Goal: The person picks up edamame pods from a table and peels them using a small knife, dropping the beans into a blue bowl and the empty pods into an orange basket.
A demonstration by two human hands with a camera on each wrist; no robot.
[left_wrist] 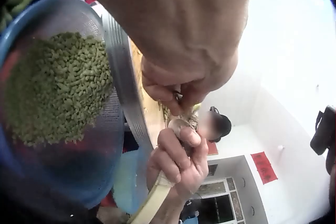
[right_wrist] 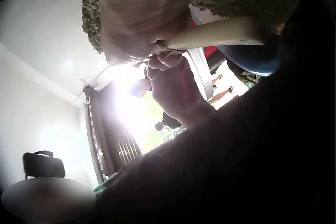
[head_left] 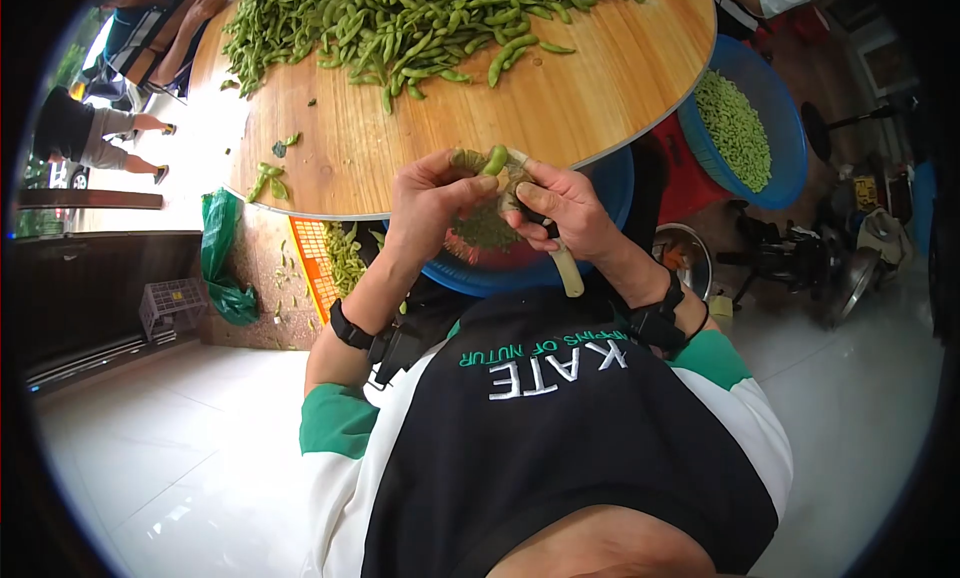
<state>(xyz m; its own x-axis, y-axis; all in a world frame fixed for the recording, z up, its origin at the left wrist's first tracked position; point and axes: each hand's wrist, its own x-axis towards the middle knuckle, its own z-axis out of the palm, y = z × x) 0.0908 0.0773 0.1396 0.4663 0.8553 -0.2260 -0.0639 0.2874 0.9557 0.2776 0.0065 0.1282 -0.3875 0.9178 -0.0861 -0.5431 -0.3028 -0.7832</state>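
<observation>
Use the table (head_left: 620, 78) as the reference for all positions. Your left hand (head_left: 428, 200) is at the near edge of the table; its thumb and fingers pinch a green pod (head_left: 496, 160). The pod sits at that same edge, between your two hands. Your right hand (head_left: 570, 210), just beside the left, has its fingers curled round a tool; its pale handle (head_left: 568, 270) points away from the table, back toward your body. The working end of the tool is hidden among your fingers; its shape cannot be told. The fingertips of both hands meet closely around the pod.

A blue basin (head_left: 626, 183) stands below your hands, at the near edge of the table and lower than its top. Shelled beans (left_wrist: 60, 87) lie in it, as the left wrist view shows. A large heap of pods (head_left: 420, 28) covers the far part of the table. A few loose pods (head_left: 268, 183) lie near the left edge of the table.

To the right of the table, a second basin (head_left: 793, 143) holds more pale green beans (head_left: 735, 128). To the near left, below the table, an orange basket (head_left: 312, 263) contains pods, with a green bag (head_left: 225, 258) farther left.
</observation>
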